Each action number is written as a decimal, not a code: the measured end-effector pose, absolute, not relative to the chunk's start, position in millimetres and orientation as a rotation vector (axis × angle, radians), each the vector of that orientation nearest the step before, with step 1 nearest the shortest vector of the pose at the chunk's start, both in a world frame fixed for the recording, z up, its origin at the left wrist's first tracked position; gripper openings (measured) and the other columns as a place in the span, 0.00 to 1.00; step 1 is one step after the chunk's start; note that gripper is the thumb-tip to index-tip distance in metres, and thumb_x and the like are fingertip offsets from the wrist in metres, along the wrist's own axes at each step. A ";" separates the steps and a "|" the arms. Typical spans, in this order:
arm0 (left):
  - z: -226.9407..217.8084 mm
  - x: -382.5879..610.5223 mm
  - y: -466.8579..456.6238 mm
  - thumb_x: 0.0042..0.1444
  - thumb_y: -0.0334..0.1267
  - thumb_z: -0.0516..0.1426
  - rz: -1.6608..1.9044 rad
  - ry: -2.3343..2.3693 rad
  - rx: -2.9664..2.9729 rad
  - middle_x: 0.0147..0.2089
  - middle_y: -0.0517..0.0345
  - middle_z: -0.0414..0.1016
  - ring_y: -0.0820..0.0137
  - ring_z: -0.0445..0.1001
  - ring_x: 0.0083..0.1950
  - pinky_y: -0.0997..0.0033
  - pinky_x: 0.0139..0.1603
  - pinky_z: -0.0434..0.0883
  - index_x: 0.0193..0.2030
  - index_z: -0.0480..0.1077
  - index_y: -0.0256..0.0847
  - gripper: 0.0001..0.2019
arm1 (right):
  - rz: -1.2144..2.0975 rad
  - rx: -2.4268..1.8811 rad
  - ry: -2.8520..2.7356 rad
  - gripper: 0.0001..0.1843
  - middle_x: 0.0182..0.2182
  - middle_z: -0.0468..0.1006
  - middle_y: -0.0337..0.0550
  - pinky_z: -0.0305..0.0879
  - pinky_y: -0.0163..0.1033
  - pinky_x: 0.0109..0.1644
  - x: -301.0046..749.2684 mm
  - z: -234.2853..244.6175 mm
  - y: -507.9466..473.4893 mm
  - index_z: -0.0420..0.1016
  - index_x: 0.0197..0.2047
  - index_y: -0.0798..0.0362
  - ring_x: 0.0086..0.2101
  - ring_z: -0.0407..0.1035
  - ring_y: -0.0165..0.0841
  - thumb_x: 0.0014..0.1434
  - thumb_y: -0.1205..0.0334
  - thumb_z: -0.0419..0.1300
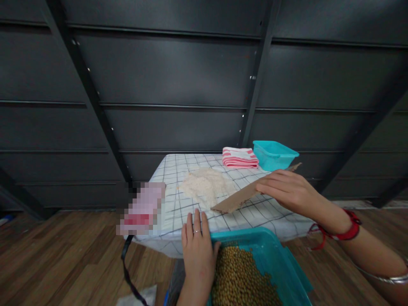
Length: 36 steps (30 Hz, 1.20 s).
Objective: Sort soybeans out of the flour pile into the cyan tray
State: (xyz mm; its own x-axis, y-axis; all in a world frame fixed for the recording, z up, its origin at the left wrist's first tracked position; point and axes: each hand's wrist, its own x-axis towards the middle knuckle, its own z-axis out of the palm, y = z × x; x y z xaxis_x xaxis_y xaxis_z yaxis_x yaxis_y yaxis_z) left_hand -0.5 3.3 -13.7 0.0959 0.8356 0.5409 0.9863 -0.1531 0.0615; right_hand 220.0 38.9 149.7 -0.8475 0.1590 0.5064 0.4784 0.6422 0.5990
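My right hand [287, 190] grips a strip of brown cardboard [237, 199], its near end resting on the cloth beside a spread heap of pale, flour-like grains [205, 183]. My left hand [198, 250] lies flat with fingers stretched out at the table's front edge, a ring on one finger. Its thumb is by the rim of a large teal tub [264, 250]. Inside the tub are many small greenish-brown beans or seeds [239, 276]. The tub's lower part runs out of view.
A checked white cloth [172, 170] covers the table. At the back right sit a folded pink-and-white towel [239, 157] and a smaller teal basin [274, 154]. A blurred-out flat object [143, 208] with a black strap [125, 259] lies at the left edge. Dark metal panels stand behind.
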 end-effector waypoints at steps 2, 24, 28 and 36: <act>-13.7 -0.7 3.4 0.48 0.39 0.55 -0.671 -1.802 -2.068 0.60 0.43 0.60 0.53 0.57 0.60 0.51 0.55 0.61 0.57 0.58 0.32 0.28 | -1.081 -0.517 -2.454 0.13 0.30 0.76 0.42 0.62 0.37 0.36 226.1 150.3 35.0 0.64 0.40 0.55 0.32 0.68 0.30 0.58 0.77 0.44; -14.3 -1.3 3.4 0.48 0.38 0.54 -0.688 -1.768 -2.068 0.59 0.43 0.61 0.52 0.57 0.60 0.50 0.54 0.63 0.57 0.57 0.32 0.28 | -0.920 -0.573 -2.513 0.17 0.31 0.76 0.41 0.64 0.39 0.39 245.4 150.1 7.8 0.65 0.43 0.52 0.33 0.69 0.31 0.56 0.78 0.45; -14.4 -1.2 3.5 0.48 0.38 0.54 -0.683 -1.774 -2.063 0.60 0.43 0.61 0.52 0.57 0.60 0.50 0.55 0.62 0.57 0.57 0.32 0.29 | -0.845 -0.567 -2.510 0.16 0.31 0.76 0.40 0.65 0.38 0.37 245.9 150.4 7.6 0.64 0.44 0.52 0.32 0.68 0.30 0.57 0.77 0.45; -13.5 -0.6 2.0 0.48 0.38 0.54 -0.686 -1.815 -2.079 0.60 0.43 0.60 0.53 0.56 0.61 0.50 0.56 0.60 0.58 0.56 0.34 0.29 | -0.613 -0.642 -2.523 0.14 0.30 0.75 0.39 0.66 0.36 0.37 250.9 155.1 -8.9 0.66 0.43 0.49 0.33 0.69 0.29 0.59 0.73 0.45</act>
